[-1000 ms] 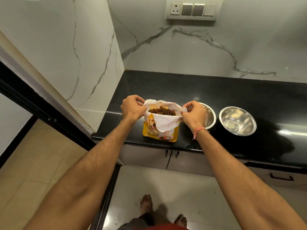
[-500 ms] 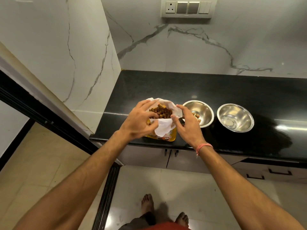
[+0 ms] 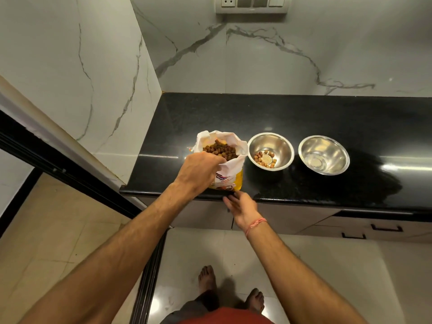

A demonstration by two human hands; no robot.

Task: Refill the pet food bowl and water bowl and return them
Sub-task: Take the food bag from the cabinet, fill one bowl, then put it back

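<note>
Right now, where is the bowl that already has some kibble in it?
In the head view, the bowl with kibble stands on the black counter, between the open food bag on its left and the empty bowl on its right.

Left hand [image 3: 198,168]: fingers hidden inside the mouth of the food bag [image 3: 230,164]; whether they grip kibble cannot be told.
Food bag: near left face covered by the hand; label print too small to read.
Switch plate [image 3: 251,4]: upper part cut by the top edge.
Worktop [image 3: 292,113]: right end cut by the right edge.
Right-hand bowl [image 3: 323,155]: contents, if any, unclear under glare.
Both forearms: cut by the bottom edge.
</note>
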